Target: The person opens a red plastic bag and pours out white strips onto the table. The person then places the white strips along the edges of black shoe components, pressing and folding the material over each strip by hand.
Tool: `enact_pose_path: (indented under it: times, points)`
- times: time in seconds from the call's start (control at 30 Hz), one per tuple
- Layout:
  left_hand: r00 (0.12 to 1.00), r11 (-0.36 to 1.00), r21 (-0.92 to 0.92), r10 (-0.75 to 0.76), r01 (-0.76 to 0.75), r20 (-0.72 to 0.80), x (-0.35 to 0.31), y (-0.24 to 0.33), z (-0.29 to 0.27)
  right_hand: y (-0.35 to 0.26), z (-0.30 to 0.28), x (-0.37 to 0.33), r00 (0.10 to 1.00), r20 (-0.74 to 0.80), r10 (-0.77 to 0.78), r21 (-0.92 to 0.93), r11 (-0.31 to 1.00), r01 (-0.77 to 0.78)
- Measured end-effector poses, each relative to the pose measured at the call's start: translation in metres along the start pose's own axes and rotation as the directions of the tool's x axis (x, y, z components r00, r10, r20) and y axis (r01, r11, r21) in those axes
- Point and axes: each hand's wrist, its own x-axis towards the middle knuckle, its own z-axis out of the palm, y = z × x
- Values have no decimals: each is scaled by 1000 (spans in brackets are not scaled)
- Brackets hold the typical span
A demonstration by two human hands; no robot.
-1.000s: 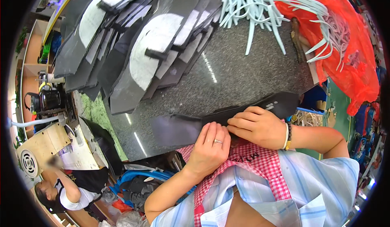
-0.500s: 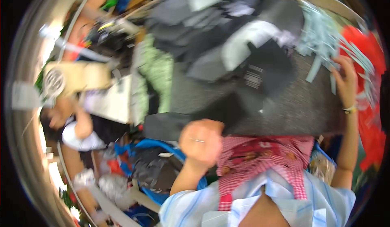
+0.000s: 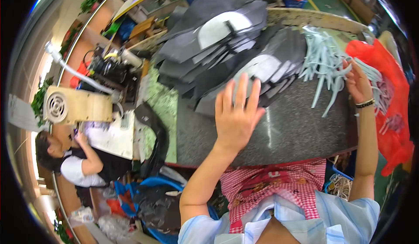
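Observation:
My left hand (image 3: 238, 119) is open, fingers stretched out, over the near edge of a fanned stack of dark grey fabric pieces (image 3: 286, 47) with white half-round patches. Whether its fingertips touch the stack I cannot tell. On the right, my right hand (image 3: 358, 83) has its fingers closed on a pale blue strip at the edge of a loose bundle of strips (image 3: 323, 54). A second fanned stack of dark pieces (image 3: 183, 47) lies farther left. One black fabric piece (image 3: 152, 134) drapes over the left side of the table.
Bare dark speckled tabletop (image 3: 288, 121) lies before me. A red plastic bag (image 3: 384, 113) sits at the right edge. To the left, a person (image 3: 83, 161) works at a cream sewing machine (image 3: 80, 106). A blue tub (image 3: 161, 183) with dark material stands below the table.
My left hand has moved up and away from the table's near edge to the stack, its fingers now spread. A dark piece that lay near me is now at the left. My right hand stays by the strips.

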Motion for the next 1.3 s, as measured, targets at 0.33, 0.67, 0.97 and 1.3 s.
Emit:
enact_pose_path:
  times: [0.33,0.67,0.97,1.3]
  points:
    - [951,994,-42,83,-100,-298,8,15,-12,28,15,-55,744,660,101,138,958,-253]
    - [990,940,-342,65,-18,126,-113,90,16,64,78,-108,772,438,461,-736,677,14]
    - [933,727,-619,-82,297,351,-62,69,-19,107,81,-128,507,607,611,-665,740,-96]
    - [859,857,-110,-482,503,173,90,-23,-2,104,96,-149,627,628,462,-673,726,139]
